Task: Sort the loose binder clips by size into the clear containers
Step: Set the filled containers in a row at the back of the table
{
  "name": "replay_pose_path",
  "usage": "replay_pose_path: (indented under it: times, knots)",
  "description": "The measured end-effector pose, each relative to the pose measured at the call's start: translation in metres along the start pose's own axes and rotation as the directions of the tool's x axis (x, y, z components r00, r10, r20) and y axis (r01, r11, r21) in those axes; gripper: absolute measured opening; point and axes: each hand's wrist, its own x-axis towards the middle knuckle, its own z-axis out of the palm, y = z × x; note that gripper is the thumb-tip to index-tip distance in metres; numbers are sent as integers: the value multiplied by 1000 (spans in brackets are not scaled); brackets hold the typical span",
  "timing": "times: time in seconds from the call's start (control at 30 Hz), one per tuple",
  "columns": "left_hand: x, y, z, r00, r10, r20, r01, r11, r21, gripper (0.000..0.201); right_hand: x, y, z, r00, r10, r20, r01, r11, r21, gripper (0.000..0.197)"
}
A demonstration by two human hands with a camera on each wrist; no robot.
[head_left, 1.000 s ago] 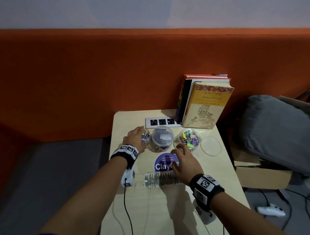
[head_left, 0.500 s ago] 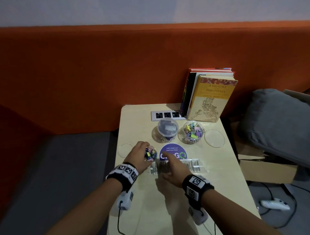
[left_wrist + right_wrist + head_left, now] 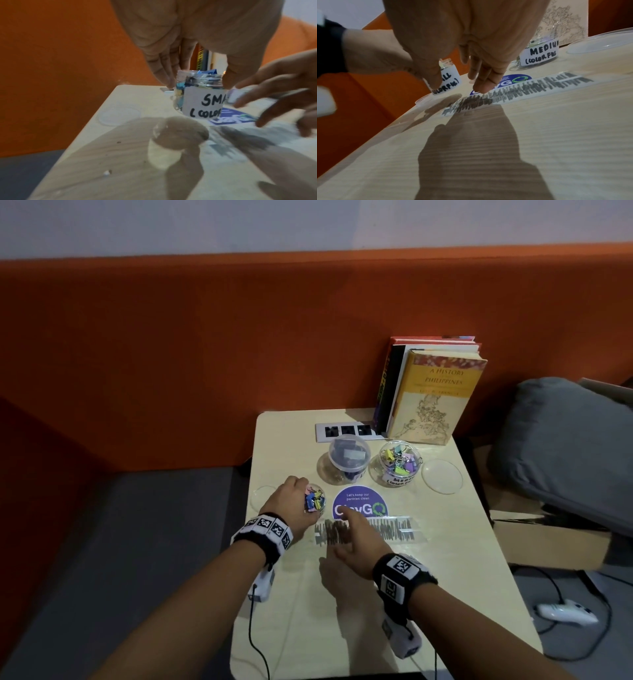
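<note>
My left hand (image 3: 297, 503) grips a small clear container (image 3: 314, 501) of colourful binder clips, just left of the purple sticker. Its label (image 3: 204, 102) reads "SMA… (COLOR…". Fingers and thumb curl round its rim from above. I cannot tell whether it touches the table. My right hand (image 3: 349, 537) hovers open beside it over a scribbled strip, fingertips (image 3: 482, 86) pointing down and holding nothing. Behind stand a lidded container (image 3: 347, 457) with dark clips and an open one marked "MEDIUM" (image 3: 399, 462) with colourful clips.
Clear lids lie at the table's left edge (image 3: 262, 498) and at the right (image 3: 442, 475). Books (image 3: 435, 395) and a socket panel (image 3: 342, 431) stand at the back. A grey cushion (image 3: 565, 446) and a cardboard box (image 3: 548, 539) sit to the right of the table (image 3: 462, 577).
My left hand has drawn the small container from beside the other two toward me, to the left of the sticker. My right hand has pulled back toward me.
</note>
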Motion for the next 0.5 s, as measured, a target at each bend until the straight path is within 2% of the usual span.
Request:
replay_pose_path:
  times: [0.1,0.2,0.27,0.37,0.43,0.5]
  knots:
    - [-17,4,-5,997,72,-5,-72,996,-50,70,-3,6,-3,1000,-8,-30,10,998,69,83]
    - [-35,10,4,982,160,101,-152,985,-86,69,-7,5,-4,998,-60,-3,60,990,124,88]
    - [-42,10,13,962,209,178,-192,976,-107,70,-9,5,0,995,-102,8,101,992,78,82]
    - [-45,-1,21,946,191,263,-143,971,-191,80,-13,11,6,994,-109,30,108,994,22,73]
    - [-41,-14,17,975,127,180,-86,971,-221,65,-16,18,9,995,-93,39,92,996,21,74]
    - [-29,-28,6,999,18,47,-16,998,-53,44,-20,24,10,997,-68,45,66,997,37,76]
